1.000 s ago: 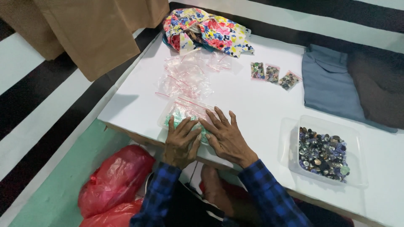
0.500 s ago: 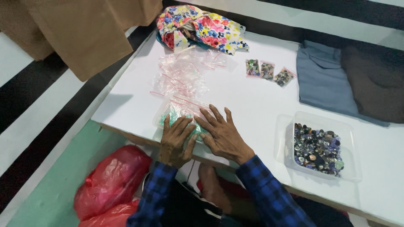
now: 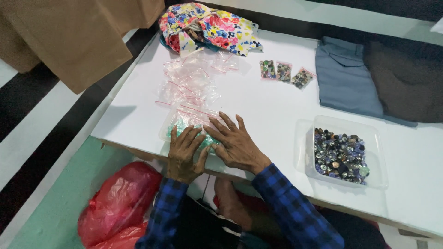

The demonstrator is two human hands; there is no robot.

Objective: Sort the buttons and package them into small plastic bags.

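Both hands lie flat on a clear zip bag holding pale green pieces, at the near edge of the white table. My left hand presses the bag's near left part with its fingers spread. My right hand overlaps it from the right, palm down. Just beyond the bag lies a loose heap of empty clear zip bags with red strips. Neither hand grips anything; both rest on the filled bag.
A clear tub of mixed buttons stands at the right. Three small filled bags lie mid-table. Flowered cloth, folded blue cloth and dark cloth sit at the back. A red plastic bag lies on the floor.
The hands have stayed pressed on the filled bag; only the head view shifted slightly, and the fingers spread a little wider.
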